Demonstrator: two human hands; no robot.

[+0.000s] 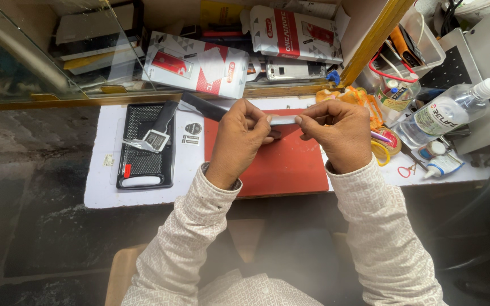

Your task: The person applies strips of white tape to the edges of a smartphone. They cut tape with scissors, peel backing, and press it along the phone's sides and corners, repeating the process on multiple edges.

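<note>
Fingers of the left hand [238, 139] and right hand [338, 135] pinch opposite ends of a thin, pale flat strip [282, 119], held level just above the red rectangular mat [287, 167]. Left of the mat lies a black mesh-patterned phone case [143, 148] on the white worktop [100, 181]. Right of the mat stands a clear plastic spray bottle [452, 110].

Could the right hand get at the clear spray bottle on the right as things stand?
Probably yes, but not at once: the right hand is pinching a thin strip with the left hand. The spray bottle lies close by, uncovered.
</note>
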